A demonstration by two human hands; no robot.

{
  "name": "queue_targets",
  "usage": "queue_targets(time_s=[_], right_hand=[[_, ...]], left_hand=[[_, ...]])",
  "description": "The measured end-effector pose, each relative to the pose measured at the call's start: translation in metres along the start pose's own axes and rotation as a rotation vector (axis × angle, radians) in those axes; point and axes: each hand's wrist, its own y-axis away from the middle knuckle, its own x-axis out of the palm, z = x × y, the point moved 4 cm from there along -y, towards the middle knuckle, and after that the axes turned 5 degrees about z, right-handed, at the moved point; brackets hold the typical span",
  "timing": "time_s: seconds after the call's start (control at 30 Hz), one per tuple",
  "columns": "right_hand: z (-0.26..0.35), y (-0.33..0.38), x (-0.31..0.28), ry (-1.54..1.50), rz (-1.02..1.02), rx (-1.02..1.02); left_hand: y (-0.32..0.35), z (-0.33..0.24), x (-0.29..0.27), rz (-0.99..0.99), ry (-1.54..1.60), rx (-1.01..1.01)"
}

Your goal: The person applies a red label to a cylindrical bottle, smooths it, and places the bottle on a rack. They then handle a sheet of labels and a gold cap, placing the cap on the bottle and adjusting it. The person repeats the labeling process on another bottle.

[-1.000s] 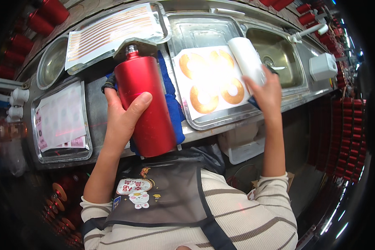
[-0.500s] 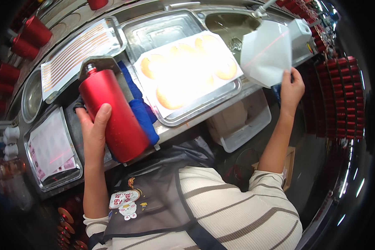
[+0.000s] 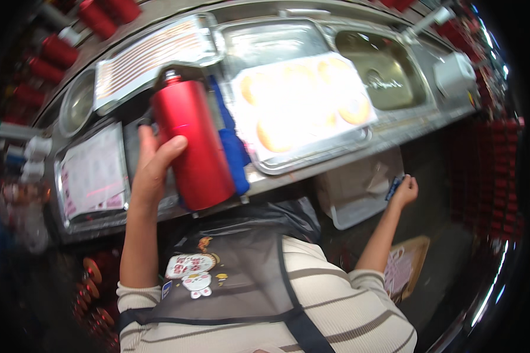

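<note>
My left hand (image 3: 156,165) grips a red metal cylinder (image 3: 195,144) with a silver tip at its far end. The thumb lies on its side, and most of the fingers are hidden behind it. The cylinder is tilted slightly at the counter's front edge, beside a blue cloth (image 3: 235,159). Low on the right, my right hand (image 3: 406,191) is held at the edge of a white plastic bin (image 3: 347,219), fingers apart and somewhat blurred, with something blue on the finger side. No sheet shows in it. Pale, crumpled material (image 3: 365,182) lies inside the bin.
A steel tray (image 3: 312,162) bears a glaring white sheet with orange round prints. Beyond are a sink (image 3: 388,73) and a white jug (image 3: 455,73). To the left are a striped-print tray (image 3: 147,53), a round bowl (image 3: 76,109) and a tray of papers (image 3: 94,176).
My right hand has moved down from beside the sink to the bin, and the white sheet it held is gone from it. The view has shifted; the left hand keeps its hold on the red cylinder.
</note>
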Motion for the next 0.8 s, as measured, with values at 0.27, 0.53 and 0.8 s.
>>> queue_targets(time_s=[0.27,0.53,0.8], right_hand=[[0.425,0.220,-0.015,-0.343,1.141,-0.752],[0.444,0.324,-0.017,-0.429,1.321,-1.336],[0.431,0.327,-0.009,-0.511,1.368,-1.256]], left_hand=[[0.016,-0.016,-0.009,0.031,0.106,0.009],[0.023,-0.012,-0.003,0.027,0.041,0.053],[0.012,-0.006,-0.011,0.214,0.128,0.063]])
